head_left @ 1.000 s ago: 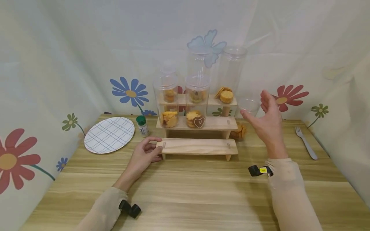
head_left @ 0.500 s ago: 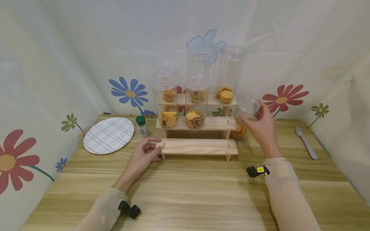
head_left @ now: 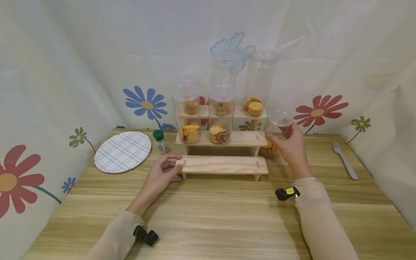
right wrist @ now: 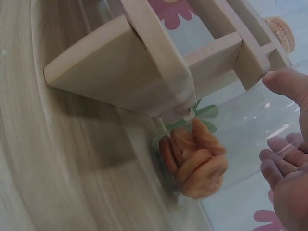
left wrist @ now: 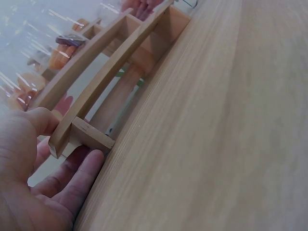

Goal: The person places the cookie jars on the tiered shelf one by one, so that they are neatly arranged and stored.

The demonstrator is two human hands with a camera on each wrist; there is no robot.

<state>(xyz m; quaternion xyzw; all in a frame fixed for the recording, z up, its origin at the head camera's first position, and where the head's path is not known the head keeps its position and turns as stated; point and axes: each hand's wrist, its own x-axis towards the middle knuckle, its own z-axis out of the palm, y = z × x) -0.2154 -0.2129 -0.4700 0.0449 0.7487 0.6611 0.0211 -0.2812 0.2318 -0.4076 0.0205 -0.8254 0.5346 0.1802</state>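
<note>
My left hand (head_left: 163, 172) grips the left end of the lowest step (head_left: 224, 164) of a pale wooden tiered rack. In the left wrist view its thumb lies against the top board (left wrist: 91, 91) and its fingers are beside the end leg (left wrist: 91, 134). My right hand (head_left: 292, 146) is around a tall clear lidded jar (head_left: 280, 118) standing on the table just right of the rack, thumb on the rack side and fingers on the far side. Broken-looking golden biscuits (right wrist: 197, 161) fill the jar's bottom.
Clear jars with biscuits stand on the middle step (head_left: 243, 137) and top step (head_left: 238, 112). A green-capped shaker (head_left: 160, 142) and a checked plate (head_left: 123, 152) are on the left, a grey fork (head_left: 345, 161) on the right. A floral curtain (head_left: 325, 65) hangs behind.
My right hand has moved left and down to the clear jar, its thumb and fingers closing around it. The left hand stays at the lowest step.
</note>
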